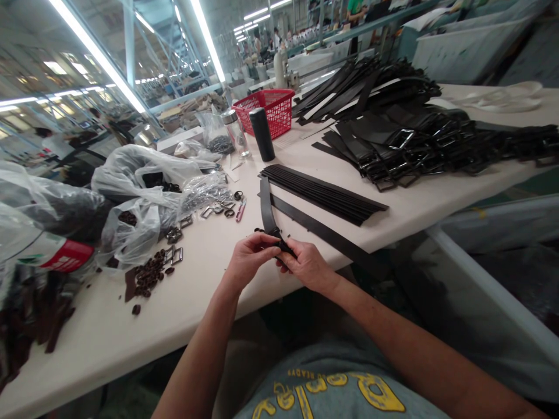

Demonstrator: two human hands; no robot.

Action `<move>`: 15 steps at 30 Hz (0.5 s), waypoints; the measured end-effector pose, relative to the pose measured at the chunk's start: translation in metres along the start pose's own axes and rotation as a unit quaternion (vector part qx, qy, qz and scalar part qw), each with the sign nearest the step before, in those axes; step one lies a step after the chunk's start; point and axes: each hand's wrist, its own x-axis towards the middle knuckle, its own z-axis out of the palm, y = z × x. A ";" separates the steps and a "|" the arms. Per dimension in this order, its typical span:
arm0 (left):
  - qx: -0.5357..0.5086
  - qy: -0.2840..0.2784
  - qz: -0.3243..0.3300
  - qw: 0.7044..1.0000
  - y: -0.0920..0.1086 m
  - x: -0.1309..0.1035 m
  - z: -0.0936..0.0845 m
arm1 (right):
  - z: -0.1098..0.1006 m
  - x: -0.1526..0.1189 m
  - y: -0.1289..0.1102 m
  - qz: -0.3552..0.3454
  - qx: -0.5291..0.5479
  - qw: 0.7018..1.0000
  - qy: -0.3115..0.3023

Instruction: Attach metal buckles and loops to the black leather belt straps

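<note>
Both my hands meet at the table's front edge, around the end of a black belt strap point(267, 208). My left hand point(251, 256) pinches the strap's end with thumb and fingertips. From the other side, my right hand point(309, 265) is closed on the same end, its fingers partly hidden. A small dark part sits between the fingertips, too covered to name. The strap runs away from me across the table. Beside it lies another flat black strap point(323, 227), and behind that a neat row of black straps point(323, 195).
Piled belts with buckles point(402, 139) fill the right side. A red basket point(283, 110), a black bottle point(262, 135) and a glass jar point(238, 137) stand behind. Plastic bags point(131, 169), brown loops point(151, 276), loose buckles point(174, 255) and scissors point(238, 195) lie left.
</note>
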 end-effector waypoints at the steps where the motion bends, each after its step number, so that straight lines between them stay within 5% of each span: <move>1: 0.012 -0.010 0.001 1.000 -0.001 0.001 0.001 | -0.001 0.000 -0.001 -0.003 0.004 1.000 -0.004; 8: 0.276 0.031 0.130 0.952 -0.002 -0.002 0.012 | -0.017 0.001 -0.005 -0.034 0.027 0.997 -0.061; 15: 0.315 0.016 0.190 0.930 0.000 -0.013 0.019 | -0.019 0.002 0.000 0.009 0.165 0.985 -0.059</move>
